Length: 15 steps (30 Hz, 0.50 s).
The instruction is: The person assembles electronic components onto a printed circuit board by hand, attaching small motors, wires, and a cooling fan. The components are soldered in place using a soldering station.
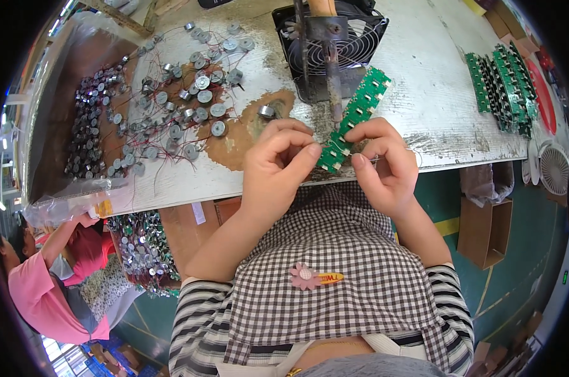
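Far left of the frame, lower down: 1 co-worker in a pink shirt [45, 295]. Above, a plastic-lined box [49, 107] with a heap of small wired motors [89, 135]; more loose motors [204, 96] spread across the upper left, red and dark leads tangled.

Center: my feed has the left hand [278, 166] with thumb and fingertip closed together at the lower left edge of a green circuit board strip [362, 103]. Can't tell if it pinches the board or a lead. The strip slants from center toward upper center, beside the tip of what looks like a clamped soldering iron [332, 75]; black guarded fan [360, 47] behind. Right hand [388, 166]: fingers curled, index against the board's right edge; can't tell if it grips the board or a thin wire.

Step, my call: lining up the strip's lower end for a joint at the iron. Next move calls for a steady board, lead on its pad, fingertips off the tip.

Upper right: stacked circuit boards [514, 88]; below them, a small pale fan [554, 166].

Writing: lettering on the yellow part of the flower hair clip [304, 276], lower center, not transcribed. Board markings too small to read; no brand noted.
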Each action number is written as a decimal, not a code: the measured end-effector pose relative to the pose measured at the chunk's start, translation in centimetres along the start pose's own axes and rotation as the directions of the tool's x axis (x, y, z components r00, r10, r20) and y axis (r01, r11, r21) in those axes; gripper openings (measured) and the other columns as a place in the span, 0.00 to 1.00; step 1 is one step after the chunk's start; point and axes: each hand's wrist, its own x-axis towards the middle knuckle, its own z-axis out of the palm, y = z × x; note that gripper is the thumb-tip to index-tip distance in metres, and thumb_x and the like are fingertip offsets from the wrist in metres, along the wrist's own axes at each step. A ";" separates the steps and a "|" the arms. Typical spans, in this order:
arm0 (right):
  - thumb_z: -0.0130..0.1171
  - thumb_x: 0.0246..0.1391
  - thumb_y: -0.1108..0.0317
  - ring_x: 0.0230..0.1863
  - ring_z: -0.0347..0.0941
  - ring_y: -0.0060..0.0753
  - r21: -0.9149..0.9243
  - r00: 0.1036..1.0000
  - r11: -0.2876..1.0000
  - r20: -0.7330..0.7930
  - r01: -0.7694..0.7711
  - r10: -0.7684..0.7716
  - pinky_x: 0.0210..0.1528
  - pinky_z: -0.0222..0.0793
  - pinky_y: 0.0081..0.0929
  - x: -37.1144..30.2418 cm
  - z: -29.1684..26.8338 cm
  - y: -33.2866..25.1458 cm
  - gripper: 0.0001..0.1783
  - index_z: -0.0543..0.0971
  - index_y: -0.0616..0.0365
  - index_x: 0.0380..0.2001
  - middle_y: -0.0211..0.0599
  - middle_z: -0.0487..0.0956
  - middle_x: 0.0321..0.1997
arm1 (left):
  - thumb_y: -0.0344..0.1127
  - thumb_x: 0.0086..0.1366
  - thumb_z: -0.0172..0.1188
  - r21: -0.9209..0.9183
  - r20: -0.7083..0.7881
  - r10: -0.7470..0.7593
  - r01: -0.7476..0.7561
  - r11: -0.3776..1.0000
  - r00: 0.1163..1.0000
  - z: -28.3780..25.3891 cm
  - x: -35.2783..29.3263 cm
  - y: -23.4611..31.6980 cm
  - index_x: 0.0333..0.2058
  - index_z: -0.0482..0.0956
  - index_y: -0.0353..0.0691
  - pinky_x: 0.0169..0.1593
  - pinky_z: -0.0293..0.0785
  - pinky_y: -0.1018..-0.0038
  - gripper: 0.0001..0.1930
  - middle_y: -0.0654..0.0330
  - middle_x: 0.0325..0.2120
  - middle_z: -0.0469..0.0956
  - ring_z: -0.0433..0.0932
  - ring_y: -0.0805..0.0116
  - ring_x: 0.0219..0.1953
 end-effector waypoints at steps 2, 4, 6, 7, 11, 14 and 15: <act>0.57 0.42 0.82 0.33 0.72 0.35 0.003 1.000 1.000 0.006 0.025 -0.025 0.36 0.69 0.26 0.3 -0.2 -0.1 0.08 0.68 0.61 0.23 0.49 0.76 0.38 | 0.28 0.62 0.57 -0.054 -0.001 -0.088 0.088 0.995 0.996 0.6 0.3 0.5 0.32 0.75 0.34 0.29 0.67 0.87 0.03 0.64 0.27 0.76 0.70 0.85 0.27; 0.57 0.40 0.82 0.33 0.72 0.36 0.007 0.999 0.999 0.013 0.053 -0.053 0.36 0.69 0.27 0.6 -0.4 -0.2 0.09 0.67 0.61 0.22 0.50 0.76 0.38 | 0.27 0.62 0.56 -0.107 0.000 -0.174 0.173 0.979 0.985 0.8 0.5 0.8 0.31 0.75 0.33 0.28 0.66 0.87 0.03 0.65 0.27 0.76 0.70 0.85 0.27; 0.56 0.38 0.83 0.33 0.72 0.37 0.015 0.997 0.997 0.021 0.079 -0.079 0.36 0.69 0.28 0.8 -0.7 -0.4 0.09 0.67 0.60 0.21 0.50 0.76 0.38 | 0.27 0.61 0.56 -0.154 0.011 -0.208 0.207 0.966 0.978 0.8 0.6 0.9 0.31 0.74 0.32 0.28 0.66 0.87 0.03 0.65 0.28 0.76 0.70 0.85 0.26; 0.56 0.38 0.83 0.33 0.72 0.37 0.015 0.997 0.997 0.021 0.078 -0.078 0.36 0.69 0.28 0.9 -0.8 -0.4 0.09 0.67 0.60 0.21 0.50 0.76 0.38 | 0.27 0.61 0.56 -0.154 0.011 -0.209 0.208 0.966 0.978 1.0 0.6 1.0 0.31 0.74 0.32 0.28 0.66 0.87 0.03 0.65 0.28 0.76 0.70 0.85 0.26; 0.55 0.38 0.83 0.34 0.72 0.39 0.007 0.997 0.997 0.014 0.080 -0.080 0.38 0.69 0.30 0.8 -1.3 -0.3 0.09 0.66 0.60 0.21 0.52 0.77 0.38 | 0.26 0.61 0.56 -0.168 0.003 -0.200 0.198 0.966 0.980 1.4 0.8 1.0 0.31 0.73 0.31 0.28 0.67 0.87 0.03 0.64 0.28 0.76 0.71 0.85 0.26; 0.54 0.38 0.83 0.35 0.72 0.40 0.016 0.997 0.997 0.002 0.073 -0.073 0.39 0.69 0.31 0.7 -1.5 -0.1 0.09 0.66 0.60 0.21 0.53 0.77 0.38 | 0.25 0.61 0.56 -0.171 -0.001 -0.204 0.201 0.965 0.979 1.8 1.1 0.9 0.30 0.73 0.31 0.30 0.67 0.86 0.03 0.63 0.28 0.77 0.72 0.84 0.27; 0.54 0.38 0.83 0.35 0.72 0.40 0.020 0.997 0.997 -0.005 0.071 -0.071 0.40 0.68 0.32 0.7 -1.5 0.0 0.09 0.66 0.60 0.21 0.53 0.77 0.39 | 0.25 0.61 0.55 -0.182 -0.011 -0.199 0.194 0.964 0.980 1.9 1.2 0.9 0.30 0.73 0.32 0.31 0.68 0.86 0.03 0.62 0.29 0.77 0.72 0.84 0.28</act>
